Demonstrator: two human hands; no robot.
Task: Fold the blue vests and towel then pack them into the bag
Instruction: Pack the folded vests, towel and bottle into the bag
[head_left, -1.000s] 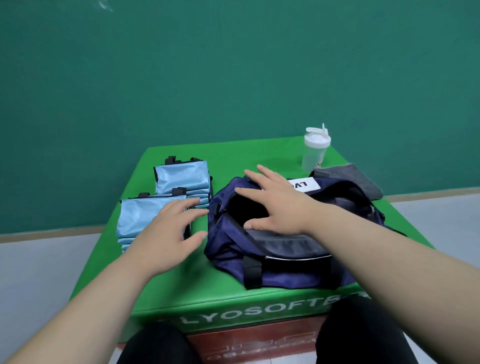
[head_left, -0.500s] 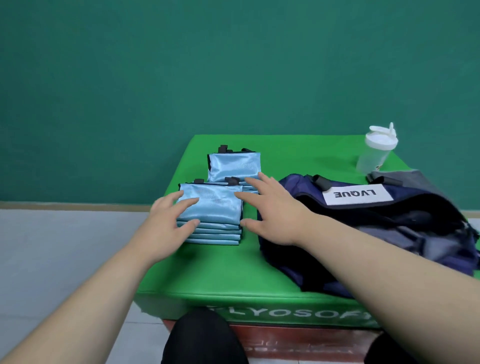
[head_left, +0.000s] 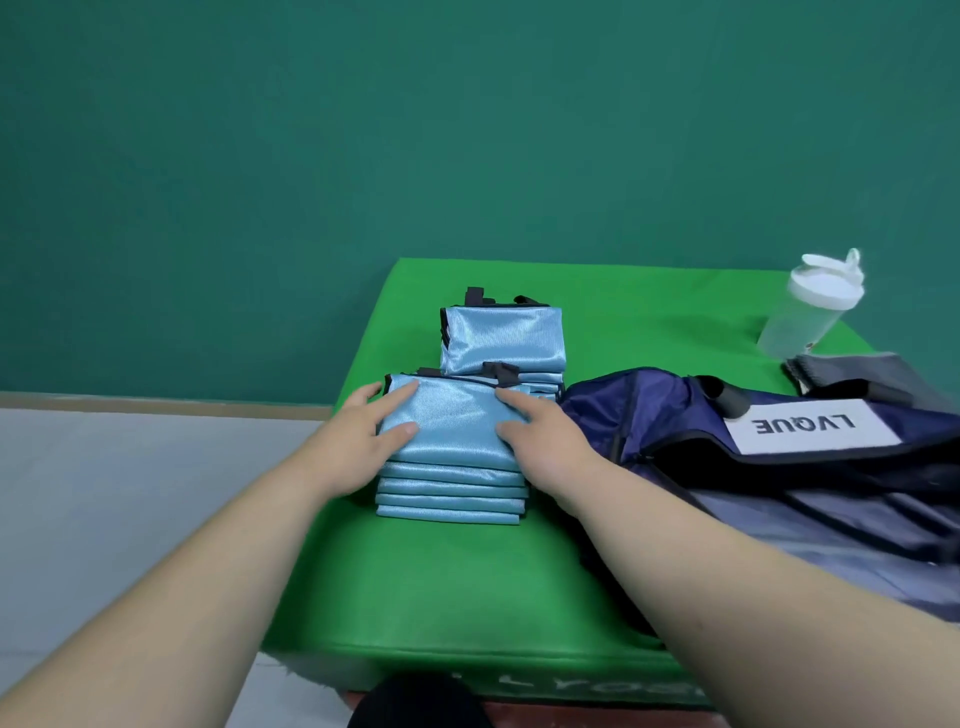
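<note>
L hand (head_left: 358, 441) & R hand (head_left: 540, 441): both flat, fingers straight, nothing gripped, resting on top of near vest stack (head_left: 452, 457), which sits between them. 2nd vest stack (head_left: 504, 338) just beyond fingertips. Bag (head_left: 675, 415) immediately right of R hand.

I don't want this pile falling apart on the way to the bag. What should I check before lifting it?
1. Near stack of vests squared up: ok, layers lie even.
2. Left hand at the stack's left side: ok.
3. Right hand at its right side: ok.
4. Fingers under the bottom layer: not ok, they rest on top.
5. Bag open wide enough: cannot tell.
6. Bag close by: ok, it lies right beside the stack.
</note>
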